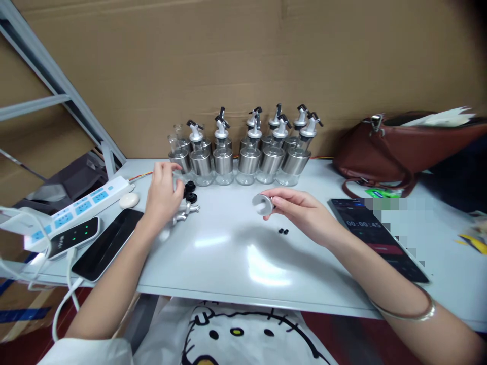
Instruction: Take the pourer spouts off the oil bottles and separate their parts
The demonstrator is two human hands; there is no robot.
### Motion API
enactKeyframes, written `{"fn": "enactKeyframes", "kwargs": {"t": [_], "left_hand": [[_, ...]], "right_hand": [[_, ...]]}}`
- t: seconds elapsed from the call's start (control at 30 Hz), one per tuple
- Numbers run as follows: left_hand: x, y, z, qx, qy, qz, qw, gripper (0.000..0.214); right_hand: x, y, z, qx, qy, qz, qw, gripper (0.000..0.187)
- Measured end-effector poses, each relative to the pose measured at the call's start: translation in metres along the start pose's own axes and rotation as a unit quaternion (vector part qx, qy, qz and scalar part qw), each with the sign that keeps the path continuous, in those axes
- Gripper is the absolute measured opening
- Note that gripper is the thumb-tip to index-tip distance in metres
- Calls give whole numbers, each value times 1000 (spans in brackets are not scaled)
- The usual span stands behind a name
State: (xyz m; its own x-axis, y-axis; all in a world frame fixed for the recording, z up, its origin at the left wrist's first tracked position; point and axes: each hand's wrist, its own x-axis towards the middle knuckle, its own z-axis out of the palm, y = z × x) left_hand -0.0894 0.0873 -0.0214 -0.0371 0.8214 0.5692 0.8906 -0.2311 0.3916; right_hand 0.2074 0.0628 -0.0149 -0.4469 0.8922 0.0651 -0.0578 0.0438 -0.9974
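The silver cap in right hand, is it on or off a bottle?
Off: the right hand holds the cap apart from the bottles.

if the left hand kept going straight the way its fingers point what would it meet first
Most likely the leftmost front bottle. The left hand overlaps it in this single view, so any gap between them is hard to judge.

bottles (249, 161) stand left of the bag (361, 147)
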Motion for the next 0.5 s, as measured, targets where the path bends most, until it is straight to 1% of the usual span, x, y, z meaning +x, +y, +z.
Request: {"fn": "enactKeyframes", "kwargs": {"t": [0.03, 0.1, 0.23, 0.33, 0.5], "left_hand": [[2, -7, 1, 1, -17, -31, 999, 27], [3, -18, 4, 4, -62, -69, 996, 31], [3, -28, 8, 45, -142, -90, 985, 32], [4, -30, 9, 45, -176, -92, 979, 31], [6, -37, 11, 65, -199, -92, 973, 22]], "right_hand": [[0, 1, 0, 4, -2, 1, 1000, 24], [-2, 1, 2, 15, -3, -1, 1000, 21], [-4, 1, 3, 7, 9, -5, 1000, 23], [-4, 1, 3, -11, 37, -2, 999, 28], [-2, -1, 3, -10, 73, -6, 997, 32]]}}
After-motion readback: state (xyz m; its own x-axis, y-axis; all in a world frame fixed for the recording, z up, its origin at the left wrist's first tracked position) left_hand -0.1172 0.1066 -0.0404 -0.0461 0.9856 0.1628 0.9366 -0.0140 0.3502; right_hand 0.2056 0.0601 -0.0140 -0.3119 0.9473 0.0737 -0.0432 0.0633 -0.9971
